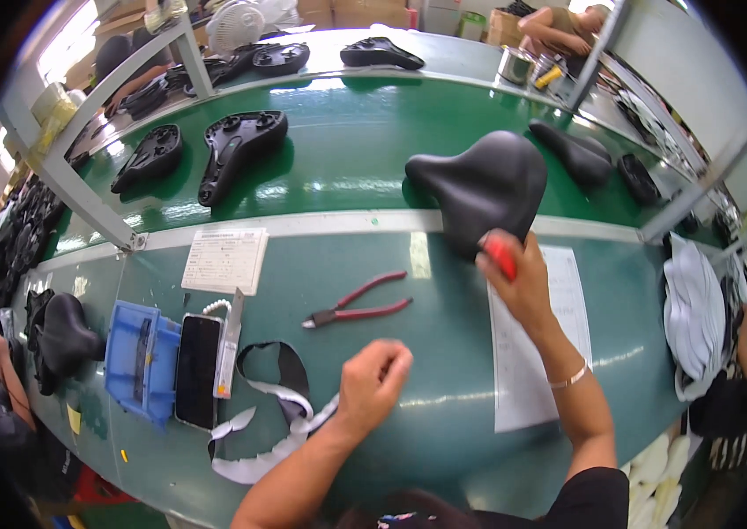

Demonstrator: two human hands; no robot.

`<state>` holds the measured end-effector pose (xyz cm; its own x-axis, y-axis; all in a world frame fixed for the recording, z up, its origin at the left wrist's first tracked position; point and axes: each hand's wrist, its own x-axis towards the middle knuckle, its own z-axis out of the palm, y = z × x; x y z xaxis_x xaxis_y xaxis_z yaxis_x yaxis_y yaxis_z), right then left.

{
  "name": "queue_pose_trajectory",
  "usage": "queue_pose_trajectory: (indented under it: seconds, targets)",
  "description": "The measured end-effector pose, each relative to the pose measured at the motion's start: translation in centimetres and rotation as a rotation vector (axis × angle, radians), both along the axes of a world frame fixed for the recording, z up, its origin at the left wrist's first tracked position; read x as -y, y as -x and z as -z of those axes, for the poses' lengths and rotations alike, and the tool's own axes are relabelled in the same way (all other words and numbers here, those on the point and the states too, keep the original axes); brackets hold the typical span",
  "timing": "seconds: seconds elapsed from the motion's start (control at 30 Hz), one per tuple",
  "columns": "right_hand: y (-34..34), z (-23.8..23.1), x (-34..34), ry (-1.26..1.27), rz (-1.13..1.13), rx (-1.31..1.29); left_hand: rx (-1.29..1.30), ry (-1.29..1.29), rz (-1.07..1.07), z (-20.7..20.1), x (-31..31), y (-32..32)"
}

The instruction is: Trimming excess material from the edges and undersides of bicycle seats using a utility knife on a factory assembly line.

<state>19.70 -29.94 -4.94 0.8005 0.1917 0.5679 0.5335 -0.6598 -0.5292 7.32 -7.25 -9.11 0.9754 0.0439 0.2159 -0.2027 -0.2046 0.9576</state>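
My right hand is closed around a red-handled tool; its working end is hidden. It is at the near end of a black bicycle saddle, which lies on the green belt and overhangs its near edge. Whether the fingers also touch the saddle, I cannot tell. My left hand is curled into a loose fist over the bench, with nothing showing in it. Beyond it lie red-handled cutting pliers, jaws to the left and handles spread. A curled grey-and-white trim strip lies beside my left wrist.
Left on the bench are a blue bin, a phone, a printed card and another saddle. A paper sheet lies under my right forearm. More saddles rest on the belt. Metal posts frame it. Other people work around.
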Motion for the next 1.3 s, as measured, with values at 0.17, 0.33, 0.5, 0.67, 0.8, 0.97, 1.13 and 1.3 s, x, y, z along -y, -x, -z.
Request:
queue_pose_trajectory:
  seconds: [0.17,0.33,0.5,0.67,0.8,0.97,1.13,1.3]
  targets:
    - [14.9,-0.3,0.7,0.596,-0.326,0.190,-0.214,0.442,0.055,0.1,-0.9,-0.7]
    - [22.5,-2.2,1.0,0.056,-0.496,-0.290,-0.563,0.825,0.410,-4.3,-4.4,1.1]
    - [26.2,-1.5,2.1,-0.476,0.047,-0.835,-0.600,0.707,0.356,-4.5,-5.6,4.3]
    - [23.8,-1.7,2.1,-0.033,-0.180,-0.125,-0.696,0.433,0.299,-8.0,-6.1,4.9]
    - [20.9,-4.4,1.6,0.489,-0.328,-0.040,-0.703,0.236,0.348,-10.4,-5.3,4.2]
    - [20.6,-3.5,2.7,0.740,-0.344,-0.051,-0.664,0.162,0.360,-10.4,-5.3,3.6]
    - [26.8,-0.9,0.1,0.451,-0.166,-0.352,-0.624,0.231,0.168,-9.3,-6.0,5.5]
    - [32.1,-0.4,-2.3,0.207,-0.062,-0.536,-0.587,0.369,-0.040,-7.7,-6.4,9.6]
